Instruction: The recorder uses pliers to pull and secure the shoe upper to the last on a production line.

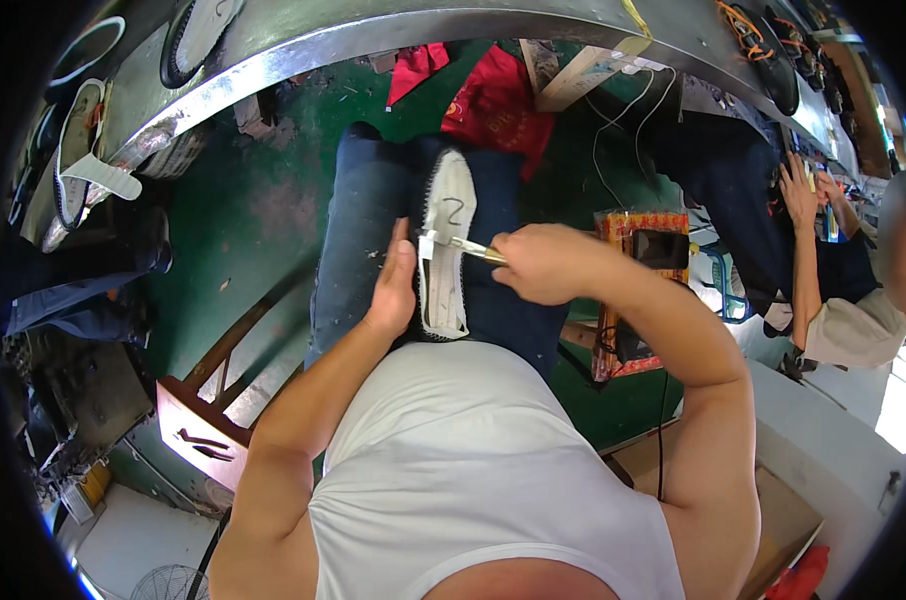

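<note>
A shoe with its pale underside turned up (455,200) lies lengthwise across my dark-trousered thighs. Stitching runs along its edge, and a dark curved mark shows on its forefoot half. My left hand (395,288) rests against the shoe's left side, fingers stretched out and pointing away from me. From the right, my right hand (545,262) is closed round the handle of a slim tool (476,249). The tool's pale end lies over the middle of the shoe's underside; whether it is a brush or a small hammer I cannot make out.
A metal-edged workbench (373,38) curves across the far side, with shoes on it. Red cloths (498,105) lie below it. A wooden chair (208,425) with pliers on it stands left. Right are a red patterned box (653,225) and a co-worker (863,320).
</note>
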`<act>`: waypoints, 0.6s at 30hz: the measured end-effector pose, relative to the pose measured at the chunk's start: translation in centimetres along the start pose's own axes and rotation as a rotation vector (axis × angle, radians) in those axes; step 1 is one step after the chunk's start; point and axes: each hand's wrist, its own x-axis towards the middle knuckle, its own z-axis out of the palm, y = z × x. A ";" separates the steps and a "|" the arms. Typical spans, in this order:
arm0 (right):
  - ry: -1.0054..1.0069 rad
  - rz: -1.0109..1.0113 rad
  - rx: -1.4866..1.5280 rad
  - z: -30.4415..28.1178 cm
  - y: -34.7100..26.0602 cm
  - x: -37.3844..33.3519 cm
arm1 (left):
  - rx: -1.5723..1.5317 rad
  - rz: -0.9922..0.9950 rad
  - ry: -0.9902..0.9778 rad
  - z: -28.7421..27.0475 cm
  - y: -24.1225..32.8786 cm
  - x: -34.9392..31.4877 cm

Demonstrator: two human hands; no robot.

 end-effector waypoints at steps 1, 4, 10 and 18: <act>-0.003 0.001 0.001 1.5 0.1 0.4 | -0.193 -0.109 -0.018 0.2 0.0 0.1; 0.320 0.038 0.427 7.5 0.3 1.4 | -0.305 -0.196 -0.040 -0.2 1.3 0.0; 0.827 -0.094 -0.037 7.3 1.9 1.0 | -0.209 -0.079 0.008 1.0 1.8 0.8; 0.352 0.019 0.843 8.7 2.5 3.2 | 0.622 0.346 0.081 0.5 2.1 1.9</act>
